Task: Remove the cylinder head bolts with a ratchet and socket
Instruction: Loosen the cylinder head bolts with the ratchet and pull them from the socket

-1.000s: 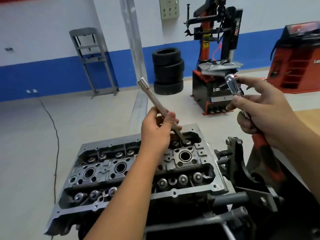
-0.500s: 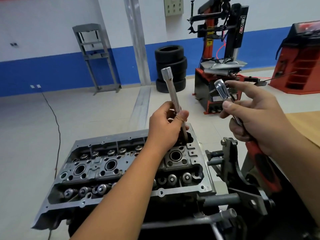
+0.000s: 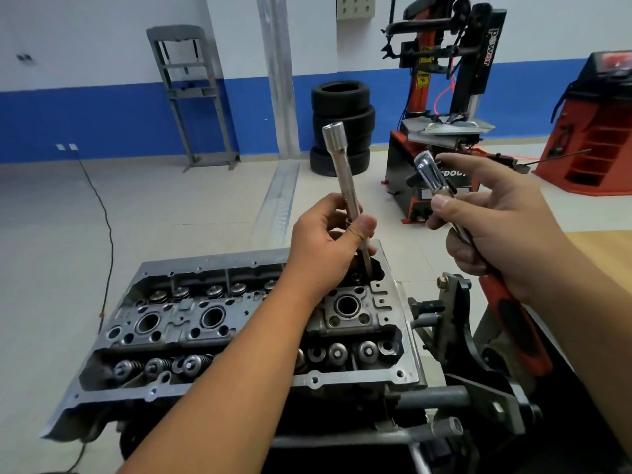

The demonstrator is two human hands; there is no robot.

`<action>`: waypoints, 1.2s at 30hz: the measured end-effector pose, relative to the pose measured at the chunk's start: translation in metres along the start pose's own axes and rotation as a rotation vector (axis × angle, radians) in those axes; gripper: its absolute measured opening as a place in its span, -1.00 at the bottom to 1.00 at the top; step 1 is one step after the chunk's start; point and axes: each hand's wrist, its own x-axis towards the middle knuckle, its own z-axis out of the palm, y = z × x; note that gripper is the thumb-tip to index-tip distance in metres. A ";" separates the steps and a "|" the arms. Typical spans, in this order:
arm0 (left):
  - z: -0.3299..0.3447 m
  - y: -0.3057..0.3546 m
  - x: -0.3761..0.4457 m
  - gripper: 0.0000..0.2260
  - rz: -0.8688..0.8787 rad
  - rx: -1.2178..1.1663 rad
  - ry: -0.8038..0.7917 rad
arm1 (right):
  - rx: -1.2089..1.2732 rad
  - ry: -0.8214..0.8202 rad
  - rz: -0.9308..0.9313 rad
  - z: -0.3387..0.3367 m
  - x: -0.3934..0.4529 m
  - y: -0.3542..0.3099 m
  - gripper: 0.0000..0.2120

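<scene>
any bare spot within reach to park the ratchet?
Wooden tabletop beyond the right hand shows bare. Cylinder head is crowded with valve springs and bores; the left hand holds the extension in its far corner. Stand bracket clutters the gap beside the ratchet.

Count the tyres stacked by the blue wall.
3 tyres: the top tyre, the middle tyre and the bottom tyre, one on another. The long socket extension partly covers them.
</scene>
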 end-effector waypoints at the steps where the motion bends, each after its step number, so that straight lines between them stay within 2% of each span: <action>1: 0.001 0.000 0.000 -0.89 0.008 -0.010 -0.008 | -0.003 -0.007 -0.004 0.003 0.002 0.000 -0.58; 5: 0.006 -0.002 0.001 -0.82 0.048 0.025 -0.028 | -0.024 -0.021 -0.018 0.011 0.009 -0.005 -0.57; 9: 0.004 -0.004 0.002 -0.88 0.049 0.007 -0.014 | -0.045 -0.026 -0.037 0.017 0.013 -0.013 -0.56; 15: -0.001 -0.004 0.002 -0.93 -0.043 -0.055 -0.140 | -0.117 -0.054 -0.106 0.020 0.018 -0.039 -0.55; 20: -0.001 -0.006 0.001 -0.95 -0.056 -0.037 -0.116 | -0.197 -0.095 -0.153 0.019 0.024 -0.067 -0.56; 23: 0.002 -0.004 0.001 -0.84 0.002 0.062 -0.060 | -0.299 -0.143 -0.150 0.021 0.030 -0.085 -0.58; 26: 0.002 -0.002 0.002 -0.76 -0.022 0.034 -0.033 | -0.402 -0.179 -0.124 0.024 0.035 -0.098 -0.61; 31: 0.004 -0.001 0.000 -0.83 -0.049 -0.026 -0.095 | -0.487 -0.196 -0.098 0.030 0.043 -0.109 -0.63; 36: 0.004 0.002 -0.003 -0.80 -0.014 -0.029 -0.135 | -0.597 -0.245 -0.080 0.032 0.045 -0.117 -0.64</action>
